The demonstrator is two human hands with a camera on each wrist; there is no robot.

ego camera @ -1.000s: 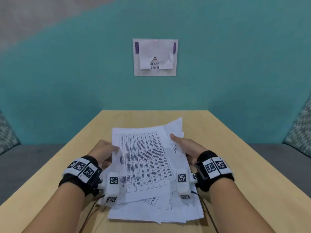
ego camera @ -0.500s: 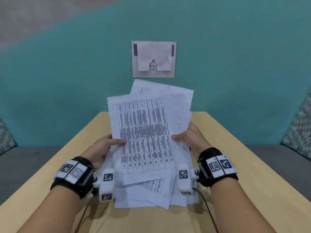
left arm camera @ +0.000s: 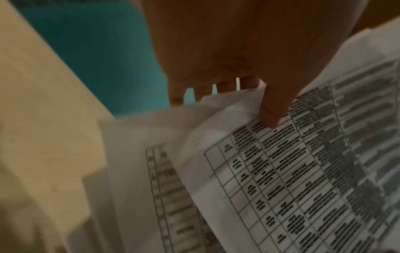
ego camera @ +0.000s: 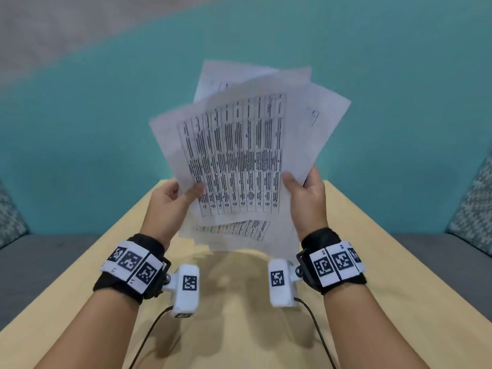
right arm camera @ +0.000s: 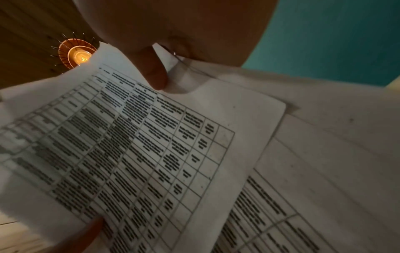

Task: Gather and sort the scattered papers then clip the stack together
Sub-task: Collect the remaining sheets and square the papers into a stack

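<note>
A loose, uneven stack of white papers (ego camera: 239, 155) is held upright above the wooden table (ego camera: 372, 275), its sheets fanned out at the top. The front sheet carries a printed table of dark text (left arm camera: 303, 171) (right arm camera: 134, 145). My left hand (ego camera: 175, 201) pinches the stack's left edge, thumb on the front. My right hand (ego camera: 306, 193) pinches the right edge the same way, thumb on the front sheet (right arm camera: 153, 71) and fingers behind. No clip is in view.
A teal wall (ego camera: 93, 129) stands behind the table. Grey bench seats with patterned cushions (ego camera: 474, 203) flank the table on both sides. A lit ceiling lamp (right arm camera: 78, 54) shows in the right wrist view.
Both hands have lifted the papers off the table and tilted them upright in front of the wall. The stack now hangs clear of the tabletop and hides the wall notice.
</note>
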